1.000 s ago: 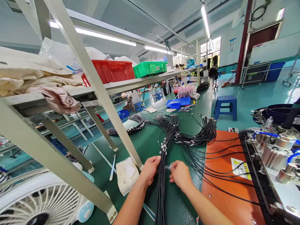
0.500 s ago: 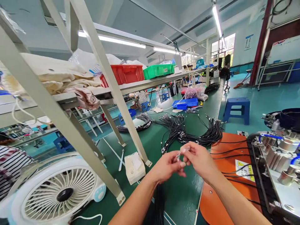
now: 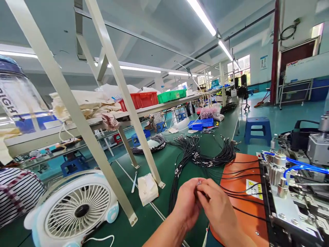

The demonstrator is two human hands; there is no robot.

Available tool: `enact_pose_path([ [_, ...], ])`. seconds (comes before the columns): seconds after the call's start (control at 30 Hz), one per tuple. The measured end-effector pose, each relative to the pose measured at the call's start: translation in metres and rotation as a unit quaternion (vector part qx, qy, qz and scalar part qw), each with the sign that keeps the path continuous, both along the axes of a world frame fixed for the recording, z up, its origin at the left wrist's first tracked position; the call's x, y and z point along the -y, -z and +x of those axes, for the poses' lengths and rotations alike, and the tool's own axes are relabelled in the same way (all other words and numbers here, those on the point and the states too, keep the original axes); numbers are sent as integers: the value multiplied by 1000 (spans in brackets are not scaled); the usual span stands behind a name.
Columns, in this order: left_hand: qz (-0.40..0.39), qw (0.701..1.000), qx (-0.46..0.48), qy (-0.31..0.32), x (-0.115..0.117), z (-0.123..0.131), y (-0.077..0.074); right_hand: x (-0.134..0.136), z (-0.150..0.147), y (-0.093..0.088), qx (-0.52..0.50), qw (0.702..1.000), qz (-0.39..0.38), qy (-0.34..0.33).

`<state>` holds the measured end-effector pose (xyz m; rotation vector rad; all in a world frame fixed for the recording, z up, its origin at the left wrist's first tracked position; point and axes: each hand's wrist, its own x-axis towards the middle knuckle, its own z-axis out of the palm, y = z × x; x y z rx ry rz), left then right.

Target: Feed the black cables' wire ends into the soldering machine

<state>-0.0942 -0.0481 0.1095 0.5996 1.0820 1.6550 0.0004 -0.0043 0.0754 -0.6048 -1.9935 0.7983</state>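
In front of me, over the green bench, my left hand (image 3: 187,201) and my right hand (image 3: 216,202) meet at the fingertips. Both are closed, with the fingers curled inward. A bit of clear, crinkled plastic (image 3: 198,183) glints between them, mostly covered by the fingers, and its exact kind cannot be made out. Just behind the hands lies a big bundle of black cables (image 3: 191,154) with small metal ends. Close to my right hand is an orange board (image 3: 238,166) with several black cables running across it.
A metal machine (image 3: 290,202) with blue tubes stands at the right. At the left are a white fan (image 3: 81,210), a slanted shelf post (image 3: 128,99) and a white tissue pack (image 3: 147,189). Blue trays (image 3: 202,123) sit farther back, and a blue stool (image 3: 257,130) stands on the floor.
My hands have drawn closer together and sit lower in view; the clear plastic between them now shows much less. The camera view has tilted up, bringing a large bottle into sight at left.
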Motion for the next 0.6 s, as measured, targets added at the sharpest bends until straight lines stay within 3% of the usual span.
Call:
enact_pose_path([
  [0.23, 26, 1000, -1, 4, 12, 28, 1, 7, 27, -6, -51, 995, -47, 77],
  [0.3, 46, 997, -54, 16, 15, 31, 2, 6, 33, -11, -65, 990, -70, 99],
  [0.37, 80, 980, -183, 7, 22, 32, 2, 4, 41, -16, -77, 987, -90, 112],
  [0.4, 101, 957, -270, -1, 27, 33, 1, 2, 45, -18, -82, 985, -106, 109],
  [0.47, 141, 884, -446, -2, 41, 33, -4, -3, 49, -17, -92, 980, -157, 83],
  [0.53, 161, 804, -572, 24, 57, 32, -13, -9, 50, -10, -155, 927, -342, 1],
  [0.6, 167, 753, -633, 57, 71, 29, -27, -13, 45, -1, -171, 857, -477, -97],
])
